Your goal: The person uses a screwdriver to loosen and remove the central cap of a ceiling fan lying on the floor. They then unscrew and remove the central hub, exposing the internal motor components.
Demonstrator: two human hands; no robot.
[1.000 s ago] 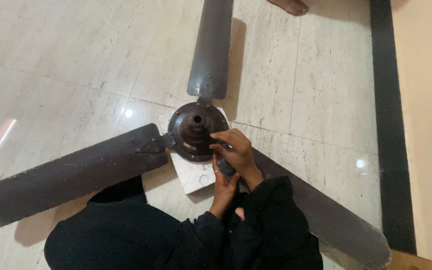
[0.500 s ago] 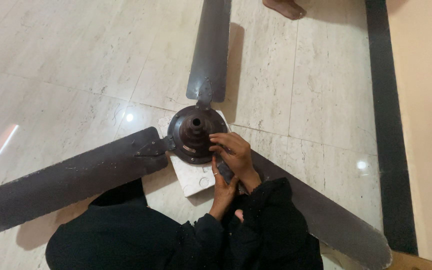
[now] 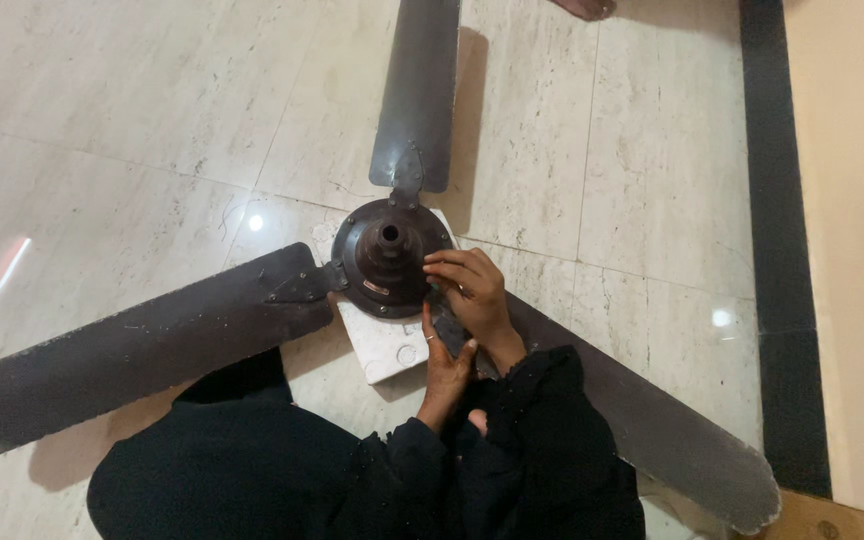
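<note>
Fan hub (image 3: 388, 255) touched by right hand (image 3: 472, 290); left hand (image 3: 445, 362) below it.

Fan motor hub (image 3: 389, 256) sits on a flat block (image 3: 384, 345) on the floor (image 3: 132, 110), right in front of me. 3 blades run out from it: 1 (image 3: 418, 95) away from me, 1 (image 3: 132, 350) to my left, 1 (image 3: 652, 420) to my right. My right hand (image 3: 472, 295) is on the hub's right edge, my left hand (image 3: 445, 365) just below it, touching.
</note>
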